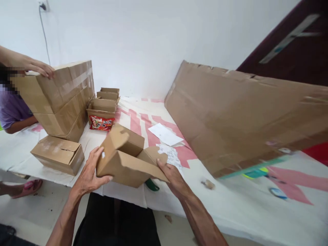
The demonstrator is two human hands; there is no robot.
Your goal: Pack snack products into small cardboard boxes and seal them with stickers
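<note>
Holding the cardboard box [123, 162] at both ends, the left hand [88, 176] is clasping its left side, thumb on the front panel, while the right hand [172, 177] is gripping the right flap. The cardboard box is half-folded, tilted, flaps open, over the near edge of the table [230, 212]. A co-worker's hand [38, 68] is resting on the taped carton stack [66, 99] far left. A large cardboard sheet [243, 116] is leaning at right.

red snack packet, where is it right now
In the head view the red snack packet lies left of centre on the tablecloth, right in front of the small open boxes and beside the stack of taped cartons.
</note>
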